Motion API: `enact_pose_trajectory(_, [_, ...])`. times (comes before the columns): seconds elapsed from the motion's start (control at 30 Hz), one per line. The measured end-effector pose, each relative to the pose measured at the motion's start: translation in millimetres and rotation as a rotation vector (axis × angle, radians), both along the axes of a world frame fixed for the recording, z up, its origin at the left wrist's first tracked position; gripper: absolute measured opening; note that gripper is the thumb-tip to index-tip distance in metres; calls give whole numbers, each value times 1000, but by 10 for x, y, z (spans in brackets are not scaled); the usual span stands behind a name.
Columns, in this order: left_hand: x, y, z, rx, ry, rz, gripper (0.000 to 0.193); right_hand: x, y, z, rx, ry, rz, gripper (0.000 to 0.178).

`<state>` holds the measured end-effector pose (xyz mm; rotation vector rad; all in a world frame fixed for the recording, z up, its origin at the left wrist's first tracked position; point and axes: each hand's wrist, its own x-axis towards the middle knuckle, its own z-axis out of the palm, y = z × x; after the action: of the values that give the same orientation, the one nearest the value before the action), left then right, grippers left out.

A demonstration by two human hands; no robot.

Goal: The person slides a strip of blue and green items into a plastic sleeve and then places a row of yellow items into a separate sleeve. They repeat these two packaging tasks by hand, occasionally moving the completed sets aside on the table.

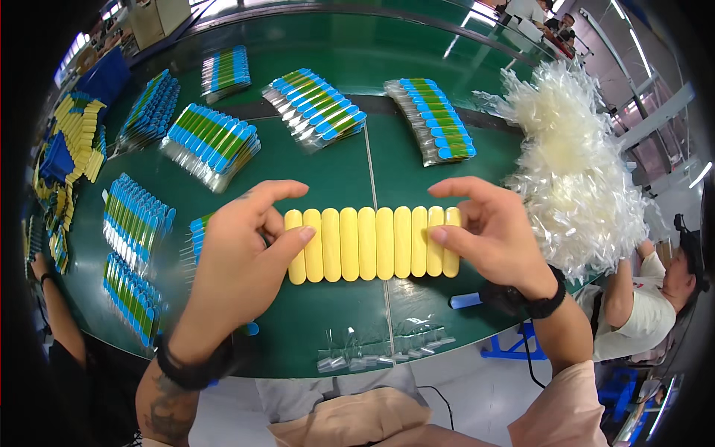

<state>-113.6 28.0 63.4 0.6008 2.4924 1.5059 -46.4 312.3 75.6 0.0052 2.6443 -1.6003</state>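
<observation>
A row of several yellow oblong pieces (369, 243) lies side by side on the green table (335, 171). My left hand (242, 257) presses its thumb against the row's left end. At the right end my right hand (488, 231) has its thumb on the last yellow piece. Both hands squeeze the row from the sides, fingers curled above it. Clear plastic sleeves (380, 346) lie at the table's near edge, below the row.
Fanned stacks of packed blue-and-green items (212, 141) (316, 104) (434, 118) (134, 223) lie around the table. A large heap of clear bags (573, 164) rises at the right. Yellow pieces (78, 138) pile at far left. A seated person (648, 298) works at the right; another arm (56, 313) at the left.
</observation>
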Motion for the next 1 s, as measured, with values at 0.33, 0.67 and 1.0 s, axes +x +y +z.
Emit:
enact_pose_trajectory(0.33, [103,-42,-174,-333,196,-164,47,7,84,-208,494,16,114,57])
enact_pose_trajectory(0.67, [903,-373,39,128,149,-119,27,600,-668,152,670,230,635,64])
enact_pose_trajectory(1.0, [1134,-221,-700,499,-48,121,28,558,-1208,-355,803,391,664,29])
